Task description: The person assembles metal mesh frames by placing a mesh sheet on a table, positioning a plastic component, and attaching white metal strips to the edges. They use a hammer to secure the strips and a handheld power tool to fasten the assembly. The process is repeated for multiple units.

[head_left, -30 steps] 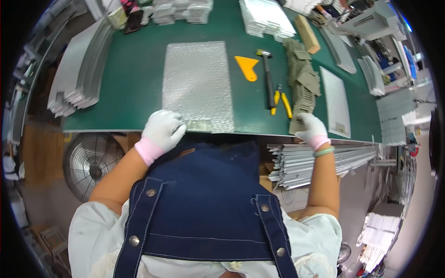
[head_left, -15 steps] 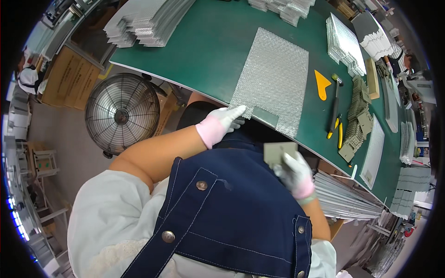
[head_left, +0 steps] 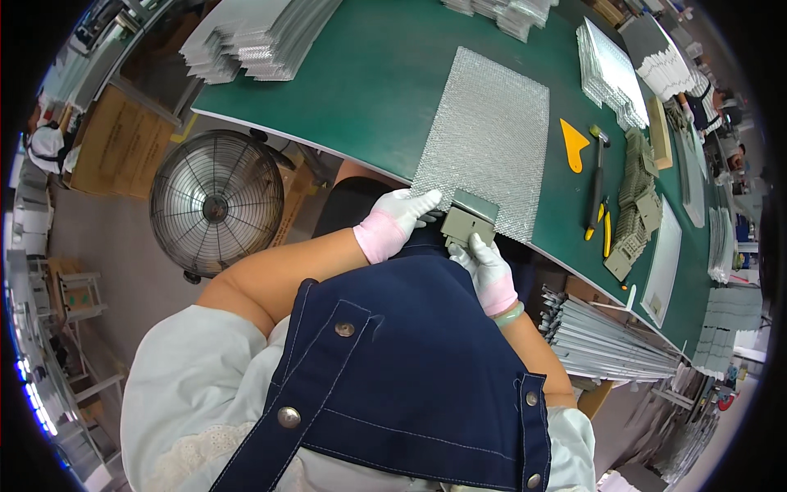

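A silver, textured mesh panel (head_left: pixel 484 131) lies on the green table with its near end at the front edge. My left hand (head_left: pixel 398 220), in a white and pink glove, pinches the panel's near left corner, thumb on top and other fingers lower down. My right hand (head_left: pixel 488 266), gloved alike, grips a grey-olive plastic plate (head_left: pixel 469 226) from its near side. This plate sits against the notch in the panel's near edge, beside a smooth dark strip (head_left: pixel 475 203). Whether plate and panel are joined cannot be made out.
Right of the panel lie an orange scraper (head_left: pixel 573 146), a hammer (head_left: pixel 596 180), yellow-handled pliers (head_left: pixel 607 232) and a row of similar plastic plates (head_left: pixel 635 205). Stacked silver panels (head_left: pixel 262 37) stand far left. A floor fan (head_left: pixel 216 207) is left of the table.
My right hand has brought the plastic plate left and up, from beside my apron to the panel's notched edge. My left hand stays at the panel's corner.
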The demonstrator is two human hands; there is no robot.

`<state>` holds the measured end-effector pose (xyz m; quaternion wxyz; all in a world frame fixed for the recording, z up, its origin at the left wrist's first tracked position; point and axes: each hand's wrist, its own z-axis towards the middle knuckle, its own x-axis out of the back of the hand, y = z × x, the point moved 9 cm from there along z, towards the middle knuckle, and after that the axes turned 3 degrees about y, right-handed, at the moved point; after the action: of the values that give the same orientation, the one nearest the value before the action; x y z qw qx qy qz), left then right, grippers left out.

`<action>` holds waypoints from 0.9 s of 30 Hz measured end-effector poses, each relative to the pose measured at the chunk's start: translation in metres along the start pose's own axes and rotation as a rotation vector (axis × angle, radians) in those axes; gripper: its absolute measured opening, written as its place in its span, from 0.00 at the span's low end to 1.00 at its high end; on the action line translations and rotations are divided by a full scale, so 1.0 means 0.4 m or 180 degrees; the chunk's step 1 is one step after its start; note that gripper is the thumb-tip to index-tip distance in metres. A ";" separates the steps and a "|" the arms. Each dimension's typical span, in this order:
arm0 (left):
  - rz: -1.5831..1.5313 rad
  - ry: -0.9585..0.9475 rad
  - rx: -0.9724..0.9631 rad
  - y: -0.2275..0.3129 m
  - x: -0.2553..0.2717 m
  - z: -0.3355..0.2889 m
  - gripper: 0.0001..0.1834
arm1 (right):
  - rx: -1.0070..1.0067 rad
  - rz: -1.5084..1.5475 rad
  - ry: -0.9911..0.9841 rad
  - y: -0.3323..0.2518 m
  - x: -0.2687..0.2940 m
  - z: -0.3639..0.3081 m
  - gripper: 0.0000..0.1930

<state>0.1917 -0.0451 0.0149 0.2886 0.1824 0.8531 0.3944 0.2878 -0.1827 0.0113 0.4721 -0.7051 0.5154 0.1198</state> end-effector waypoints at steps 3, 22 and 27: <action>0.0012 -0.0034 -0.0006 -0.007 0.001 0.005 0.21 | -0.0032 -0.0037 0.0005 -0.001 -0.005 -0.003 0.18; 0.0410 -0.0732 0.0323 -0.023 -0.037 -0.021 0.21 | -0.0060 -0.0535 0.0028 -0.009 -0.025 0.003 0.19; 0.0993 -0.0435 0.0398 -0.013 -0.030 -0.023 0.21 | 0.0225 -0.0136 0.0644 -0.064 0.013 -0.007 0.25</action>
<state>0.1945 -0.0600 0.0197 0.2694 0.3566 0.8157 0.3673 0.3105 -0.1876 0.0234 0.4446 -0.7074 0.5492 0.0197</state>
